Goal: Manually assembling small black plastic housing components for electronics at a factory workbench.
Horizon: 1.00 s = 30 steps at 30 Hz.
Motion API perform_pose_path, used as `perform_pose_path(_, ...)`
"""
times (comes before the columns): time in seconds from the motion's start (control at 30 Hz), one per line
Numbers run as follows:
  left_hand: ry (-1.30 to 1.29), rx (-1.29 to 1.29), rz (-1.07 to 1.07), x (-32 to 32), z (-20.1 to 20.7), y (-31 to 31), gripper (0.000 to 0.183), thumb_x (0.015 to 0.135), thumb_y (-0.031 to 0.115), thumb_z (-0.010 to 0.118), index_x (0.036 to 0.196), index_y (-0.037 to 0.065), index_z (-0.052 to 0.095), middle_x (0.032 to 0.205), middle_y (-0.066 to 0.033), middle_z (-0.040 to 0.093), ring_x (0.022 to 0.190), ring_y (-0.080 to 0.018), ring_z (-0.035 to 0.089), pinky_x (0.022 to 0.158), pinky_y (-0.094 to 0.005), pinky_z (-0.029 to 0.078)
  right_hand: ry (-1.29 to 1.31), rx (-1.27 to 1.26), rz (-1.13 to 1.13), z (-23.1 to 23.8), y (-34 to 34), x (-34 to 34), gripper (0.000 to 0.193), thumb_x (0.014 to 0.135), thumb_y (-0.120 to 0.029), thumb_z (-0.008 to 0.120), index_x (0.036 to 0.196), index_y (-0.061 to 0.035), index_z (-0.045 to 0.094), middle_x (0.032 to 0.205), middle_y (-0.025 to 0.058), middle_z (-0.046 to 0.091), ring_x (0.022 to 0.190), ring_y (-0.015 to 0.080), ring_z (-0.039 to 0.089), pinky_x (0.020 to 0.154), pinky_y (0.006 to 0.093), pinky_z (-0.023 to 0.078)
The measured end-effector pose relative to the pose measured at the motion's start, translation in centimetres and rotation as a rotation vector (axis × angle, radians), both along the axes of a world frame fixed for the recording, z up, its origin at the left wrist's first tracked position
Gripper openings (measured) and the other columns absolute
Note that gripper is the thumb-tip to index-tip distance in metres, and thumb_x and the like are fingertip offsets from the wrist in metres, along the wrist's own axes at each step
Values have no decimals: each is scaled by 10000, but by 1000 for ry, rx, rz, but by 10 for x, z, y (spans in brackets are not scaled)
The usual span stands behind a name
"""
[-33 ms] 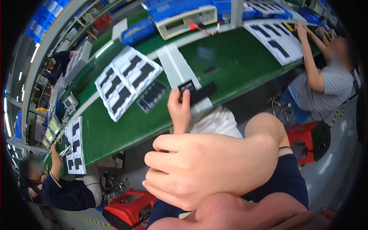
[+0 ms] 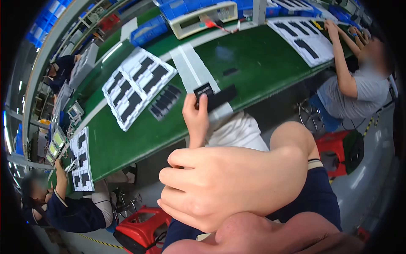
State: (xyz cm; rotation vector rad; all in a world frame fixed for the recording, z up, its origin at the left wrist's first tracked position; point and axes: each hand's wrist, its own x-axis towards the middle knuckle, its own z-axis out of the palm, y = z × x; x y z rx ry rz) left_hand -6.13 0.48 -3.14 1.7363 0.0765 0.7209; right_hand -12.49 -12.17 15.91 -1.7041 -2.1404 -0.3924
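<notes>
Grip, left hand: fingers of my left hand [image 2: 196, 116] were closed round a small flat black part [image 2: 204, 90] — thumb laid up its face, the part pinched upright at the near edge of the green bench [image 2: 262, 63].
Grip, right hand: my right hand [image 2: 224, 186] sat closest to the camera, curled loosely with the fingers folded in; I could not tell whether anything lay inside it, and nothing showed between the fingers.
Black part: raised just above the bench edge, beside a longer black strip [image 2: 223, 96] that lay on a pale strip of paper [image 2: 190, 63].
Lap: a white cloth [image 2: 237, 131] lay just behind the left hand, next to my bare knee [image 2: 294, 135].
Floor: a red stool [image 2: 141, 230] stood low on my left; another red stool [image 2: 332, 148] stood on my right.
Bench, middle: a white tray of black parts [image 2: 137, 84] rested tilted on the green surface, a cluster of loose black parts [image 2: 165, 101] just beside it.
Bench, far: a cream bench instrument [image 2: 205, 17] stood at the back edge — blue bins [image 2: 148, 29] near it.
Others: a person in grey [image 2: 359, 89] worked at a second white tray [image 2: 304, 38] on the right; a person in dark blue [image 2: 63, 207] sat low on the left.
</notes>
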Motion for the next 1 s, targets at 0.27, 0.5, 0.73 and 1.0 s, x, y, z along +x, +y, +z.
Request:
perform_pose_path(0.27,-33,31,-18,1,2,3,222,837,86,570,718,-36,429,671,-38,343,609,-107,325,527,-252,297,-19,170,-164,-9,-6,-12,172,662,-242,585,628,-75,560,651,17,536,704,149,485,641,257,355)
perform_pose_path(0.5,-477,491,244,-9,11,-34,228,892,117,513,693,25,449,645,16,411,617,-72,340,535,-225,296,50,238,-283,-22,-31,54,246,682,-184,602,878,-38,622,725,36,565,685,195,544,676,318,458)
perform_pose_path(0.73,-17,83,10,-7,8,-6,305,892,124,510,664,25,332,635,29,304,605,-81,277,528,-234,255,856,564,-981,-161,-79,192,112,785,-120,551,831,-53,629,708,106,635,659,252,625,608,338,488)
perform_pose_path(1.0,-28,43,4,-2,4,-3,285,898,133,509,683,17,362,642,27,337,604,-79,296,531,-236,274,694,456,-1324,-184,-66,190,88,727,-188,567,762,-124,615,687,103,634,655,295,619,597,401,491)
